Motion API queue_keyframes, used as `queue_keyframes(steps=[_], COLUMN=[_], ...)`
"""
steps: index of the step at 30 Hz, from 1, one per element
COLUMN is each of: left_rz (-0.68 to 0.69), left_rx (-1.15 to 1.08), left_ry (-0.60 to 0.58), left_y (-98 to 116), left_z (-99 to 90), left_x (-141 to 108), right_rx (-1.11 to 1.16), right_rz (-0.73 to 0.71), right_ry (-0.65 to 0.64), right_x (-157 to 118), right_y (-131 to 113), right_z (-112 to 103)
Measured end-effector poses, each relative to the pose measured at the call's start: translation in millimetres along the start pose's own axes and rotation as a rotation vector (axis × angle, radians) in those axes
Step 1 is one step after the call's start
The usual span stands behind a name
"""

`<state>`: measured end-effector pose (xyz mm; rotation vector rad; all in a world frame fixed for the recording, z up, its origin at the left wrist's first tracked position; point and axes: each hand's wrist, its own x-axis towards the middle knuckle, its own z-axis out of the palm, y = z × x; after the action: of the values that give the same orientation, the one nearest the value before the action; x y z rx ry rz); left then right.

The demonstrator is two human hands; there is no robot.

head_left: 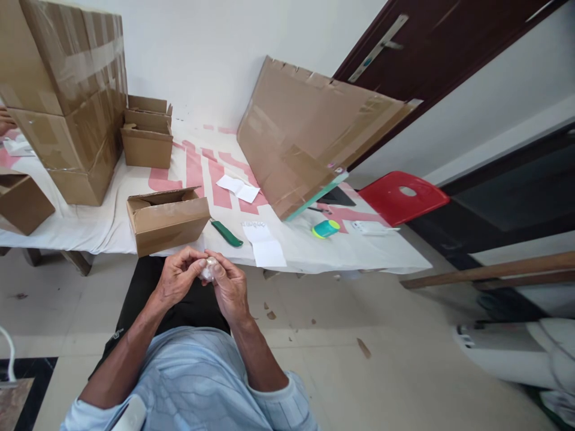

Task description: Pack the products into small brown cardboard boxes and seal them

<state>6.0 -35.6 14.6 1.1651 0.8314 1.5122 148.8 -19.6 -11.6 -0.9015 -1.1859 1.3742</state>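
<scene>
Both hands meet over my lap, just in front of the table edge. Between their fingertips is a small whitish item in clear plastic (pixel 207 270); its contents cannot be made out. My left hand (pixel 179 276) pinches it from one side, and my right hand (pixel 231 287) from the other. An opened small cardboard box (pixel 173 224) stands on the table just beyond my left hand. Right of that box lies a green-handled knife or cutter (pixel 227 233), close to a white paper slip (pixel 266 246).
Tall taped cartons (pixel 72 108) and smaller open boxes (pixel 147 140) stand at the left. A large flat cardboard piece (pixel 309 131) leans at the back. A teal and yellow roll-shaped object (pixel 326 228) and red stool (pixel 402 197) are at right. Another person's hand (pixel 5 121) shows far left.
</scene>
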Motion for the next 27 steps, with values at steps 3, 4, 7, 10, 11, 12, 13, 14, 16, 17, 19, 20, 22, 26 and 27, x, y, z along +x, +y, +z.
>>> queue_keyframes(steps=[3,4,7,10,11,12,13,14,16,17,19,20,22,26,27], left_rz=[0.051,0.064,0.027,-0.074,-0.095,-0.104,-0.108,-0.110,-0.124,-0.136,-0.157,-0.159,-0.149,-0.130,-0.132], left_rx=[0.040,0.043,-0.035,-0.143,-0.158,-0.162,-0.157,-0.149,-0.145,-0.154,-0.187,-0.202,-0.202,-0.102,-0.070], left_ry=[0.023,0.020,-0.010,-0.008,-0.005,-0.003,-0.005,-0.004,0.015,0.028,0.040,0.035,0.017,0.050,0.062], left_y=[2.1,3.2,7.0,9.9,10.4,10.6,10.6,10.4,9.7,9.3,8.8,8.9,9.6,12.0,12.6], left_z=[-0.5,-1.1,-3.3,-5.5,-6.2,-6.8,-7.3,-7.8,-8.6,-9.0,-9.8,-10.1,-10.3,-8.0,-7.1], left_x=[0.0,0.5,2.6,3.7,3.7,3.5,3.2,2.9,2.2,1.9,1.5,1.4,1.2,1.3,1.4], right_rx=[-0.007,-0.016,-0.065,-0.120,-0.131,-0.139,-0.145,-0.148,-0.148,-0.145,-0.133,-0.124,-0.108,-0.131,-0.141], right_rz=[0.003,-0.008,-0.067,-0.123,-0.137,-0.147,-0.152,-0.151,-0.140,-0.135,-0.138,-0.143,-0.151,-0.162,-0.162], right_ry=[0.005,0.002,-0.005,-0.007,-0.003,0.005,0.017,0.031,0.057,0.063,0.058,0.051,0.041,0.031,0.031], right_x=[-1.4,-1.8,-3.0,-4.2,-4.7,-5.2,-5.7,-6.2,-7.4,-7.9,-8.4,-8.3,-7.7,-6.5,-6.6], right_y=[-6.0,-8.4,-14.5,-17.6,-18.0,-18.2,-18.3,-18.3,-18.0,-17.9,-17.9,-18.1,-19.3,-22.0,-22.1], right_z=[1.8,2.7,4.8,5.7,5.7,5.7,5.5,5.3,4.9,4.7,4.3,4.2,4.4,6.8,7.7])
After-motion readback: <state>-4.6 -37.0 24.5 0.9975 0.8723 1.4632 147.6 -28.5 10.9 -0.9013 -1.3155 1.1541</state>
